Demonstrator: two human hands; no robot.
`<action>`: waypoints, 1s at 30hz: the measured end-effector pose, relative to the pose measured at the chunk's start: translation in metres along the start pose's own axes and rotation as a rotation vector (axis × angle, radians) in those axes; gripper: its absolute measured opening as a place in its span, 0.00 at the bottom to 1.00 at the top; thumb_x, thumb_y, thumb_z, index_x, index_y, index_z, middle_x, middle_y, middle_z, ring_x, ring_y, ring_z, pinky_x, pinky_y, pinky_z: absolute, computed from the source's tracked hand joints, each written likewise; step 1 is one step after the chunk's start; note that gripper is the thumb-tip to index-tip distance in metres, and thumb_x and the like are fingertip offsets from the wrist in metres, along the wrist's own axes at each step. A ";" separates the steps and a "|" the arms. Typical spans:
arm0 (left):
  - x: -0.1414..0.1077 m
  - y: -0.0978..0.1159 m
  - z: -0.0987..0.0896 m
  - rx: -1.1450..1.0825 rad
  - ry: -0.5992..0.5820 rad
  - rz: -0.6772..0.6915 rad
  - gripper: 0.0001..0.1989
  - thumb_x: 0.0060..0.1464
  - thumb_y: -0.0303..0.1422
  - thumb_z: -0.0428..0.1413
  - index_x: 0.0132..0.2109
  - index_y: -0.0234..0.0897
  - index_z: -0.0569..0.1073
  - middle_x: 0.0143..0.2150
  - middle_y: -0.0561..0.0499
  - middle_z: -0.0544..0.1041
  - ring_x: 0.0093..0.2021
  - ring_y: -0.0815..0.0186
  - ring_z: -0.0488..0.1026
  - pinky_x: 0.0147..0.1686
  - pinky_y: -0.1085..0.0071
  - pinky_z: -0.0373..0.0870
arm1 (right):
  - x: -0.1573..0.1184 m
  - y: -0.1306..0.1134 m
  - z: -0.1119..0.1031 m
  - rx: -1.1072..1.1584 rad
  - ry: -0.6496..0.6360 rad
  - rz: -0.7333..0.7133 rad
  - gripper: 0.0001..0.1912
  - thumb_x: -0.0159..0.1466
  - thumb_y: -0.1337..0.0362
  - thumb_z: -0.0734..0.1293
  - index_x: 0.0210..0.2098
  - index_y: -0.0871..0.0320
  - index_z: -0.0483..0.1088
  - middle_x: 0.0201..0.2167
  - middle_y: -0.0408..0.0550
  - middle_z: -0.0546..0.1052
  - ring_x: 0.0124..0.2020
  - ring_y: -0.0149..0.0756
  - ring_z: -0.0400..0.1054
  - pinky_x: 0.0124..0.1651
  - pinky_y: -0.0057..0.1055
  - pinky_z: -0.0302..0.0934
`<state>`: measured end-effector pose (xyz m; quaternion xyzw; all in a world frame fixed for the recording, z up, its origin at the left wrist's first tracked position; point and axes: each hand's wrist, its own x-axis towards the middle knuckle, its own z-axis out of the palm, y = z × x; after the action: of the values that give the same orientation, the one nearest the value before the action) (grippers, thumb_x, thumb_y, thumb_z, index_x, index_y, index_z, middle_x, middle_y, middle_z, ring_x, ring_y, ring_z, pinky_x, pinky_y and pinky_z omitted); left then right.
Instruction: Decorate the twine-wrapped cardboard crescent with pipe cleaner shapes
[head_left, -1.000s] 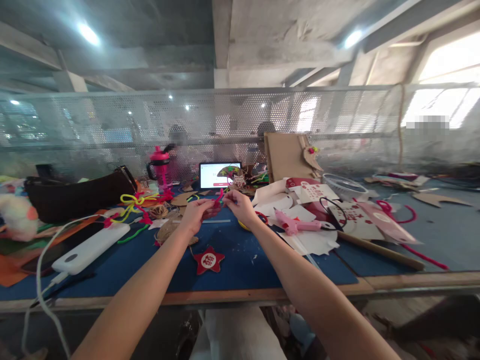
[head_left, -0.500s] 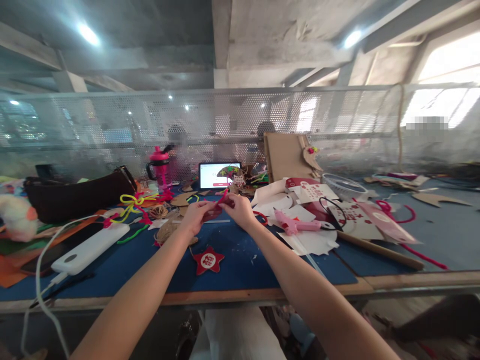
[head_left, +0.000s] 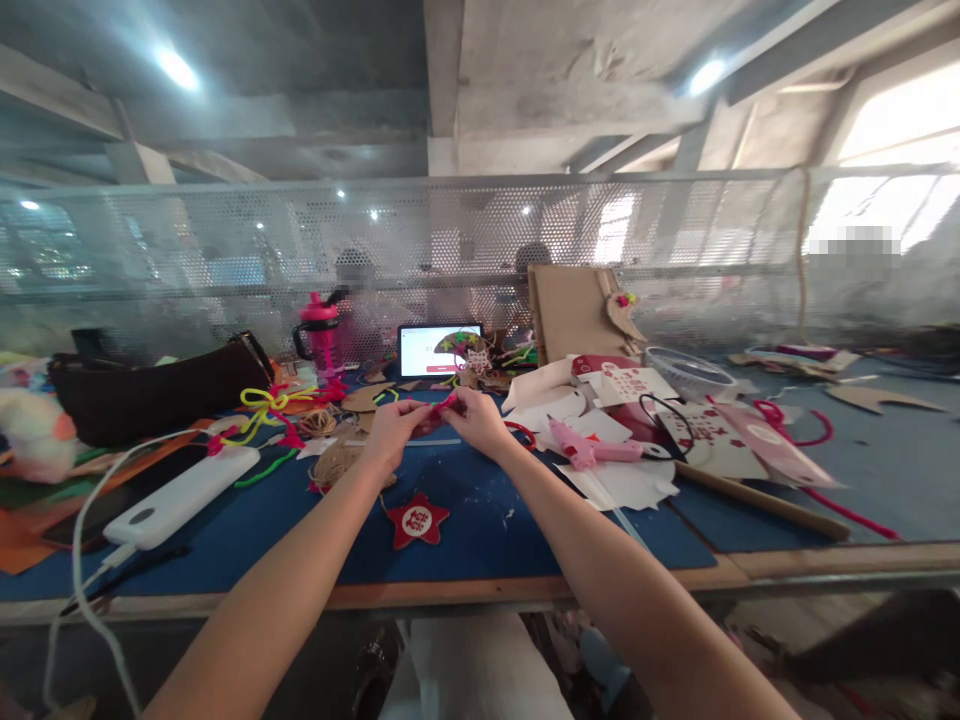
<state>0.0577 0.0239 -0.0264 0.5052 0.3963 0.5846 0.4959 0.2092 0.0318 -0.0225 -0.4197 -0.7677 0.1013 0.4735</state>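
Over the middle of the blue mat, both hands are closed on a small piece of bright pink pipe cleaner [head_left: 441, 407]. My left hand [head_left: 391, 432] pinches its left side, and my right hand [head_left: 478, 420] pinches it from the right, fingertips almost meeting. Fingers cover much of the piece, so its full shape is hidden. Nearer the table edge lies a red star [head_left: 429, 536] with a white round label, tied to twine. A ball of brown twine [head_left: 334, 468] rests left of my left hand.
A pink glue gun [head_left: 592, 446] lies on paper scraps to the right, beside a cardboard tube [head_left: 765, 502]. At left are a white power bank [head_left: 184, 498] with a cable and a black bag [head_left: 157, 395]. A pink bottle [head_left: 322, 340] and a lit tablet [head_left: 418, 352] stand behind.
The pink pipe cleaner end that stuck up between my fingers is now lower and bunched between the fingertips. My hands have shifted only slightly.
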 end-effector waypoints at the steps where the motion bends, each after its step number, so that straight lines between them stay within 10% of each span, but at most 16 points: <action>1: 0.000 0.000 0.000 0.005 0.007 0.007 0.12 0.32 0.35 0.65 0.26 0.32 0.75 0.21 0.51 0.76 0.24 0.67 0.73 0.32 0.68 0.71 | 0.000 -0.001 0.000 -0.001 0.001 -0.001 0.05 0.55 0.64 0.64 0.25 0.59 0.68 0.23 0.44 0.73 0.28 0.33 0.67 0.31 0.26 0.56; 30: -0.012 0.013 0.005 -0.041 -0.114 -0.033 0.13 0.32 0.35 0.65 0.28 0.31 0.77 0.23 0.49 0.77 0.26 0.66 0.73 0.34 0.68 0.69 | 0.001 -0.001 -0.011 -0.186 0.056 -0.256 0.06 0.60 0.64 0.65 0.32 0.59 0.73 0.33 0.49 0.78 0.39 0.38 0.70 0.44 0.30 0.59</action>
<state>0.0602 0.0097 -0.0154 0.5208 0.3637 0.5547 0.5374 0.2173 0.0294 -0.0151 -0.3630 -0.8076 -0.0434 0.4628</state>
